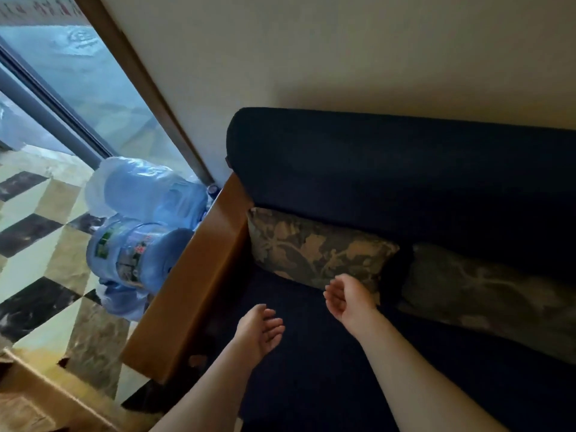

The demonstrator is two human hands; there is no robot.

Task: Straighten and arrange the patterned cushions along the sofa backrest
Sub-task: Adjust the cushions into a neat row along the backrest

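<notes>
Both hands empty, palms loosely cupped over dark seat: left hand [260, 330] at 6 o'clock, right hand [347, 299] touching leaf-patterned cushion [314, 247], second cushion [486, 294] at 3 o'clock.

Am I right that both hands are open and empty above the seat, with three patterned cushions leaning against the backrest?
Not quite: the head view shows two patterned cushions, one by the wooden armrest, another to its right. The left hand and right hand are indeed open and empty.
</notes>
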